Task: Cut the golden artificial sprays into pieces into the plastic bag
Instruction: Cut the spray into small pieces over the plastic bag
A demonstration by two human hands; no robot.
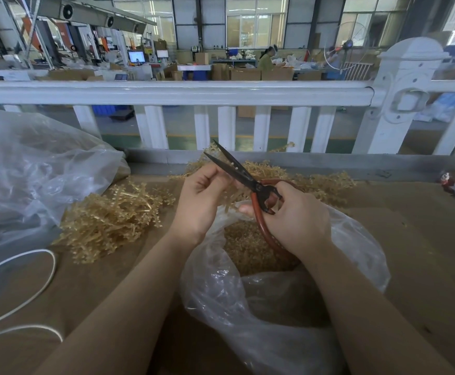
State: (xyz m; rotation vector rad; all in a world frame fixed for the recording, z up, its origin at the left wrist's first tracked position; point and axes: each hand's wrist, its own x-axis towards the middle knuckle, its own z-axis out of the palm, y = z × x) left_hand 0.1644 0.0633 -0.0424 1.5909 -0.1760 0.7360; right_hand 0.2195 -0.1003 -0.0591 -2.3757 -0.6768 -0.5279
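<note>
Nearest the camera, two bare forearms reach out over a brown surface, and between them a clear plastic bag sits with its mouth open upward, so that whatever is snipped above it drops straight in. A mound of short golden pieces already lies inside.

On the far left a larger clear bag slumps on the surface, golden material showing dimly through it; it looks like the stock supply. Below it a white cord loops across the surface. Just right of the large bag lies a pile of uncut golden sprays, close to the left hand, likely so the next one can be picked up without reaching far.

That left hand is raised over the bag's far edge, its fingers curled and pinching a sprig that is mostly hidden behind them, holding it up toward the blades. To its right, the right hand grasps the red handles of the scissors, whose dark blades stand apart and point up and to the left, the sprig apparently between them, ready for a cut.

More golden sprays lie spread behind the hands, along the white railing at the far edge.
</note>
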